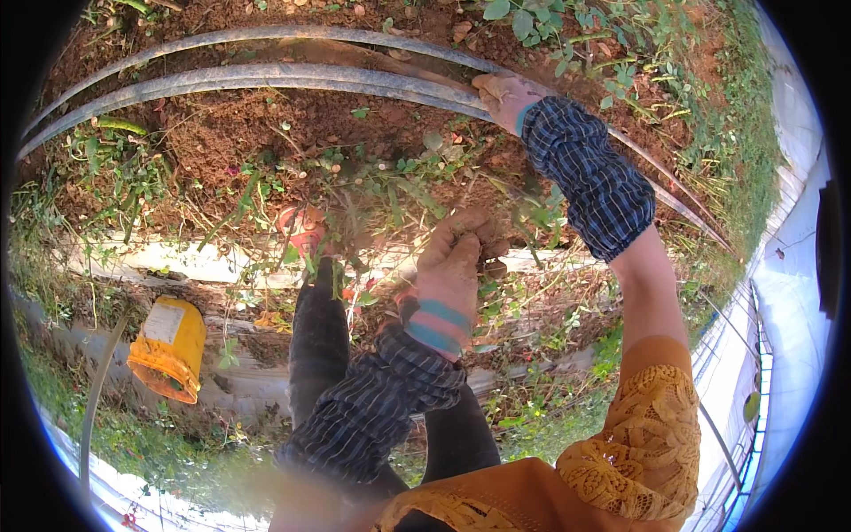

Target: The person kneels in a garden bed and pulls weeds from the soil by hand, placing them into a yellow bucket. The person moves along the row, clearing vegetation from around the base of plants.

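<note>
My left hand [454, 259], in a soil-stained pale glove with a striped cuff, is low over the weedy ground in the middle. Its fingers are curled closed around something I cannot make out among dry stems. Farther away and to the right, my right hand [511, 100], gloved as well, is closed at the long grey pipes [257, 78]. Its fingers wrap over the nearer pipe, partly hiding it. Plaid sleeve covers are on both forearms. Green weeds [412, 191] and cut stems stand around the left hand.
A yellow plastic bucket [168, 348] lies tipped at the left, its opening toward me. My reddish shoe [302, 229] rests beside a pale strip of sheeting [160, 259]. Leafy plants [532, 18] grow at the far right. White plastic sheeting [793, 213] borders the right side.
</note>
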The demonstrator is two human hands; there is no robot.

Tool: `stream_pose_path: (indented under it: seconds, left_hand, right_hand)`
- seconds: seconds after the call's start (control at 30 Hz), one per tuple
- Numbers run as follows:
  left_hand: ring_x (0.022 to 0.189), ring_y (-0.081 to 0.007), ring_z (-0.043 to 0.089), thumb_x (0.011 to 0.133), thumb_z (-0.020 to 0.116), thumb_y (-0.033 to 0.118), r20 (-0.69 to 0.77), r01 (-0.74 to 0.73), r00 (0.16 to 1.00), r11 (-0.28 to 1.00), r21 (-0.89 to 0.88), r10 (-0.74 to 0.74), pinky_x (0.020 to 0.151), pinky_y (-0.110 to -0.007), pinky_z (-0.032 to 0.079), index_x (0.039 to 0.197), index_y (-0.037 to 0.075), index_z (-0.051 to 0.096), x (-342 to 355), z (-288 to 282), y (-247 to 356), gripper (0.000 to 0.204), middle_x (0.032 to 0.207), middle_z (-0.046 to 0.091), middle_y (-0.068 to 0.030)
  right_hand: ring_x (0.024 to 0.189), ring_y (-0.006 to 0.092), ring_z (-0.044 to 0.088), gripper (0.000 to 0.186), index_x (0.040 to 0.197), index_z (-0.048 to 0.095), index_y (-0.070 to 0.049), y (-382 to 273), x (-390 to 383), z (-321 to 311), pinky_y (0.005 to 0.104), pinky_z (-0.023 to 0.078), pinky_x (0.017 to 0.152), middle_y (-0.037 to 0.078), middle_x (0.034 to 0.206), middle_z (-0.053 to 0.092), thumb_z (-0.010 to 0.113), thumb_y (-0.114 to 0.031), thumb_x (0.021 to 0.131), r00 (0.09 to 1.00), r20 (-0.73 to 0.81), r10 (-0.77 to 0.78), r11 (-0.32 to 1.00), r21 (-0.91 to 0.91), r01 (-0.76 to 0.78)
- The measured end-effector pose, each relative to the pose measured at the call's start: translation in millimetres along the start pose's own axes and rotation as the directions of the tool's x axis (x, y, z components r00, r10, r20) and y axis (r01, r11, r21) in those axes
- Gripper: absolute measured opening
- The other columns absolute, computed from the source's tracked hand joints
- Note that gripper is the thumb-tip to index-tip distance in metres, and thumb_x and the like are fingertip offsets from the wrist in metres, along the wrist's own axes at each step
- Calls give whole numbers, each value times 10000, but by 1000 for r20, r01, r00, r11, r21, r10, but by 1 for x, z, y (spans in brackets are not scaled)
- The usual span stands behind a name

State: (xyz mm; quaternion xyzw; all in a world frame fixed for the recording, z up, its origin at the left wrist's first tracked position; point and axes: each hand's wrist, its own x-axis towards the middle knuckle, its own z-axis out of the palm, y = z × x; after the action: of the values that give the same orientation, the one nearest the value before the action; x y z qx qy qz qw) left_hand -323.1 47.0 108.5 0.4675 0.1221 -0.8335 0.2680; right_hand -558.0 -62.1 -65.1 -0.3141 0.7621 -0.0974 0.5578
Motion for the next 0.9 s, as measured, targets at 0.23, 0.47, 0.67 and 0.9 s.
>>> stream_pose_path:
  seconds: [0.23, 0.47, 0.67, 0.9]
  left_hand:
    - [892, -219, 634, 943, 520, 111, 43, 66, 997, 997, 29, -68, 700, -358, 552, 1161, 59, 563, 5, -8, -11, 229, 1071, 623, -95]
    - [888, -222, 636, 953, 495, 109, -28, 90, 996, 983, 158, -86, 683, -368, 550, 1175, 57, 559, 4, 3, -29, 238, 1078, 626, -105]
    - [843, -210, 657, 958, 433, 39, 12, 116, 993, 978, 173, -120, 627, -344, 545, 1175, 55, 559, 4, -1, -51, 251, 1036, 635, -93]
    - [831, -227, 657, 939, 475, 56, -164, 95, 984, 982, 162, -68, 648, -349, 567, 1148, 47, 575, 1, -5, -62, 231, 1009, 635, -114]
  right_hand:
    - [827, 142, 534, 340, 1310, 447, -22, 15, 58, 36, 273, 505, 770, 79, 1030, 561, 428, -167, 1002, 963, 46, 266, 855, 450, -258]
    - [834, 136, 535, 307, 1238, 496, -27, 11, 49, 32, 276, 511, 794, 73, 1048, 566, 449, -211, 996, 972, -5, 236, 862, 463, -207]
    - [840, 130, 536, 294, 1176, 538, -31, 12, 39, 40, 278, 517, 815, 68, 1064, 570, 467, -248, 991, 981, -71, 181, 855, 504, -121]
    - [929, 202, 558, 370, 1250, 514, -42, 53, -18, 56, 295, 500, 851, 140, 1146, 559, 484, -283, 972, 970, 232, -80, 993, 101, 58]
